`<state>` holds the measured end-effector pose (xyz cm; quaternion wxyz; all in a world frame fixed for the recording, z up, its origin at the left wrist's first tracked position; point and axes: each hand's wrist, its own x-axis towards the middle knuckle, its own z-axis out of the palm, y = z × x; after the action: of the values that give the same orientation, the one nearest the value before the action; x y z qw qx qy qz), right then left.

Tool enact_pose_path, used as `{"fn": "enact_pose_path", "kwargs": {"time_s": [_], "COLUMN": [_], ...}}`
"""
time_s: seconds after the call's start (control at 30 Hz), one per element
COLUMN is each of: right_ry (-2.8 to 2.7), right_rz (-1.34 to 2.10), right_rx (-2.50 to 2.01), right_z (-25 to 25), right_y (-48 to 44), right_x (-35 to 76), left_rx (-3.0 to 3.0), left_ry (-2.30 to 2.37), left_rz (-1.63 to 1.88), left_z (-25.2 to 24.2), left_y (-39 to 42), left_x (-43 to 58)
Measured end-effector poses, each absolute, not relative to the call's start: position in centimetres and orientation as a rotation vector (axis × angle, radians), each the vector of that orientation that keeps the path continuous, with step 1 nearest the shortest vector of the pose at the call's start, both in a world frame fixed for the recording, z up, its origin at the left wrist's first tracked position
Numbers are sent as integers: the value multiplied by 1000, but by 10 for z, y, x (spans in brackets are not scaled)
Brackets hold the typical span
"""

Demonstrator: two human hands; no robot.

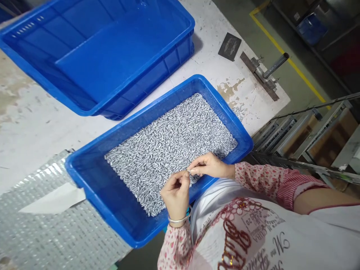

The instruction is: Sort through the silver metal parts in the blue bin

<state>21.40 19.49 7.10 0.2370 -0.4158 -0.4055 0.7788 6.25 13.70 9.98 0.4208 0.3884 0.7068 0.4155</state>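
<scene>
Over the near side of a blue bin (92,144), my two hands meet fingertip to fingertip. My left hand (176,193), with a bracelet at its wrist, is closed in a pinch. From the right, my right hand (210,165) pinches too, thumb and forefinger together. Between the fingertips is a tiny piece (188,170), mostly hidden, so its kind is unclear. Below them the bin holds a layer of small silvery, elongated metal pieces (168,142).
A larger blue crate (112,56) stands beyond the bin on the worn white table (36,123). Silvery strip-patterned sheets (64,232) with a white paper (53,200) lie left. A dark square plate (230,46) and metal clamp fixture (261,75) sit far right; shelving (317,138) stands beyond.
</scene>
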Motion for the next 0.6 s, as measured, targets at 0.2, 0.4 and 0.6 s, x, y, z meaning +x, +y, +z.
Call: {"fn": "enact_pose_path", "kwargs": {"time_s": [0.2,0.4,0.6], "right_ry": [-853,-824,-1095], "right_rz": [2267,2226,2053], "right_rx": [-1094,-1143,-1182], "right_z": [70,72,74], "right_y": [194,194,192], "right_x": [213,212,216], "left_rx": [951,862,841], "left_ry": [1782,1751,1756], "left_rz": [1071,1060,1020], "left_z": [96,97,101], "left_y": [137,137,136], "left_x": [65,67,67]}}
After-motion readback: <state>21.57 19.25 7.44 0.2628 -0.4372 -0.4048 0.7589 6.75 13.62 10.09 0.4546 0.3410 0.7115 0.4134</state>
